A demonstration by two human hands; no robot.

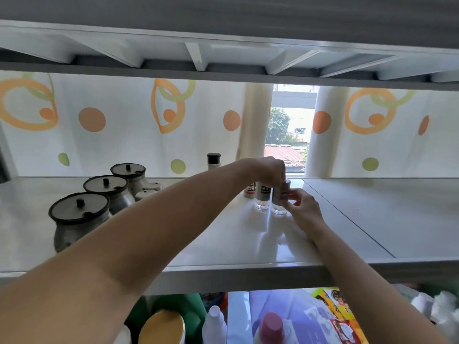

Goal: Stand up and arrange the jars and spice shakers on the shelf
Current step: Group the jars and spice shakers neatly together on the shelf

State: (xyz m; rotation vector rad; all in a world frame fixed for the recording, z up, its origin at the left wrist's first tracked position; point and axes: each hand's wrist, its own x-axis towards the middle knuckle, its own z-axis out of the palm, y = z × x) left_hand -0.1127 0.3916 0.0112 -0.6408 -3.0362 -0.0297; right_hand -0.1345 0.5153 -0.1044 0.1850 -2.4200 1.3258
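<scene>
The right hand pinches the body of a grey-capped clear plastic shaker between thumb and curled fingers. The shaker stands upright on the glossy white shelf. The left hand reaches down from above, its fingers curled over the top of a second clear plastic shaker that touches the first on its left; its cap is hidden, so the hold looks like a grip but is not certain. The likely trouble is a chain knock. The two bottles are tall, narrow and pressed together on a slick surface, so a sideways nudge could slide or tip one into the small red-labelled shaker just behind and left of them. The long left forearm also crosses the shelf, and pulling it back carelessly could sweep the jars. Both clear shakers wear dark labels, and their bases below look see-through, so the fill cannot be judged. Further back and left of the held shaker stands a black-capped white shaker, pale inside. Well to the left sit three squat grey jars with dark knobbed lids, nearest, middle and farthest, all upright and covered, their contents hidden.
</scene>
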